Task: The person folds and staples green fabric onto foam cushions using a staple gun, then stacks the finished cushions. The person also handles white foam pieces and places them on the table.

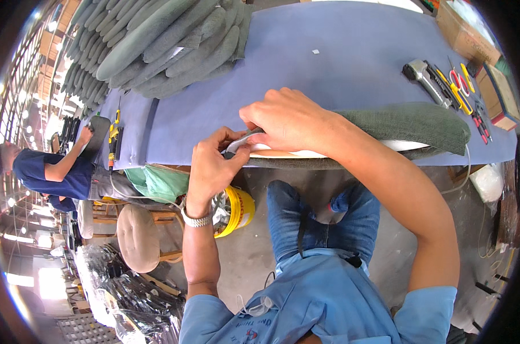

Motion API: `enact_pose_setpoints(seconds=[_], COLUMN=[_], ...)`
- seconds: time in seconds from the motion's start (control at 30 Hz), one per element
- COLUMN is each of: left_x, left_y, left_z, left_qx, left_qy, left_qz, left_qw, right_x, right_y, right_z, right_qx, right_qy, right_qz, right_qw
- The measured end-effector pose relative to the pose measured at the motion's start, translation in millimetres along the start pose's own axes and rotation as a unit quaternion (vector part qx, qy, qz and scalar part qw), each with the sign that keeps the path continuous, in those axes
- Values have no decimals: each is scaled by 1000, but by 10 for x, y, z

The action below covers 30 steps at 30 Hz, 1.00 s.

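A long padded cushion (409, 121) in dark green fabric lies along the front edge of the blue-covered table. Its near side gapes, showing white lining and a pale tan layer. At its left end, my left hand (217, 160) closes thumb and fingers on the light-edged fabric. My right hand (291, 119) reaches over from above and grips the same edge beside the left, with its fingers curled. Fingers partly hide the spot where the two hands meet.
A tall stack of green cushions (174, 51) fills the table's far left. At right lie a metal air stapler (426, 83), pliers (481, 121) and several hand tools beside cardboard boxes (466, 34). Below stand a yellow bucket (243, 207) and a round stool (138, 238). Another person (53, 172) works at left.
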<state>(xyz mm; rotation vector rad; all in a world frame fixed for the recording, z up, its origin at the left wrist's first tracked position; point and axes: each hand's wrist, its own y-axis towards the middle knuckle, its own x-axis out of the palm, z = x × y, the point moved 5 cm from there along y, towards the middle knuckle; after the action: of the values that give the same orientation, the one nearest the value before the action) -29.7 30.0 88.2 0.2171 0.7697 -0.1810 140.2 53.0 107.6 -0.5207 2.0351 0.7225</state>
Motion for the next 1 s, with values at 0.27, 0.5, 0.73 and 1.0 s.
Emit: enact_pose_setpoints(seconds=[0.27,0.5,0.73,1.0], left_x=[25,-41,28,-41], left_y=[-142,-101,-4,74], left_z=[-109,-60,124,18], left_qx=[-11,24,106,38], left_qy=[-35,82,191,81], left_qz=[-65,-130,-110,-159], left_qw=[997,988,970,983], right_x=[253,316,309,256], right_y=[-231,-153,-230,-175], right_z=[-309,-402,-354,-426], right_qx=[-79,-76,-96,-109], right_qy=[-69,-79,-77,-80], right_qz=[100,41,112,80], right_qw=[989,993,986,988])
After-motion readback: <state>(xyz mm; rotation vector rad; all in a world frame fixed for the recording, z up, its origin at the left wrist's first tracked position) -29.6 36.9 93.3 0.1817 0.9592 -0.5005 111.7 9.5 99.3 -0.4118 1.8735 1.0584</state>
